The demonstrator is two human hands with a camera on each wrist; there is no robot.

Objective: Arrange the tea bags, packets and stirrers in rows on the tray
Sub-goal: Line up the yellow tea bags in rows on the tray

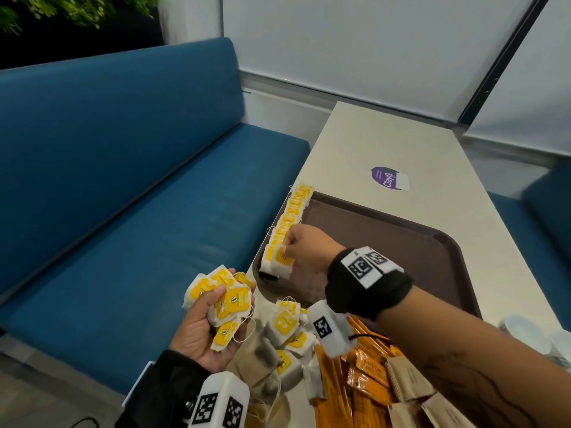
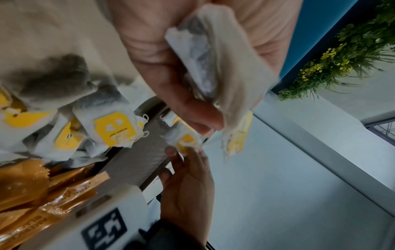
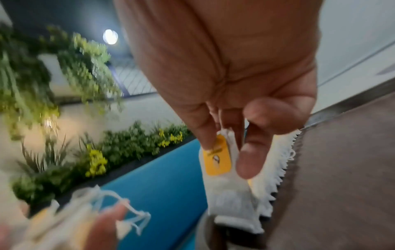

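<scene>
Right hand (image 1: 304, 247) pinched one tea bag (image 1: 282, 263) between thumb and fingertips, holding it at the near end of the tea bag row (image 1: 290, 217) on the tray (image 1: 386, 239). Likely it was being set as the next bag, overlapped on the last one so the yellow tags stay showing. Right wrist view showed the thumb and a finger clamped on the bag's yellow tag (image 3: 218, 157), bag standing on edge against the row. Left hand (image 1: 200, 329) was palm up, just off the tray's near-left corner, fingers curled round a bunch of tea bags (image 1: 225, 301), probably held as a ready supply so the right hand can feed the row one at a time.

Row ran along the tray's left edge from its far-left corner toward the near-left corner, bags shingled and leaning. Rest of the tray was bare brown surface. Loose tea bags (image 1: 287, 335) lay piled on the table (image 1: 355, 143) just beside the tray's near edge, not yet sorted. Orange packets (image 1: 355, 390) lay heaped nearer than that pile, with brown paper packets (image 1: 408, 381) beside them on the right. Stirrers could not be picked out. Task looked early: one row partly built, packets untouched.

Purple sticker (image 1: 389, 177) sat on the table beyond the tray's far edge. Blue bench (image 1: 123, 180) stood left of the tray.
</scene>
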